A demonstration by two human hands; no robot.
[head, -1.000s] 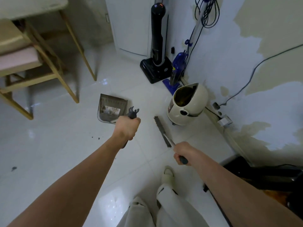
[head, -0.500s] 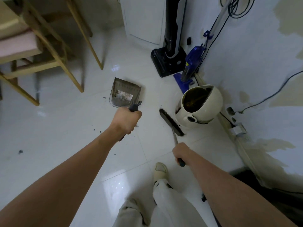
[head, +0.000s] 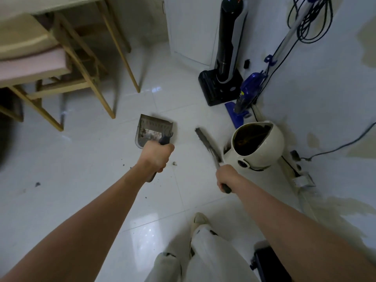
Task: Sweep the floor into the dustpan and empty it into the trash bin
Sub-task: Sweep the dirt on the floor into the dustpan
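Head view: the dustpan (head: 154, 131) (debris inside) is gripped level by the left hand (head: 156, 157) — likely against spilling — while the brush (head: 207, 144) is clenched in the right hand (head: 225, 178) beside the trash bin (head: 258, 145).

My left hand (head: 155, 157) is closed around the dark handle of the dustpan (head: 153, 132), which holds a pale heap of debris. My right hand (head: 226, 177) grips the handle of the brush (head: 206, 142); its bristle head points away from me, just beside the cream trash bin (head: 262, 147). The bin stands open-topped near the wall. Dark specks (head: 174, 163) lie on the white tiled floor (head: 81, 159) between both hands. A black upright vacuum (head: 225, 64) and a blue mop (head: 246, 94) stand behind the bin. A wooden chair (head: 61, 74) stands at left.
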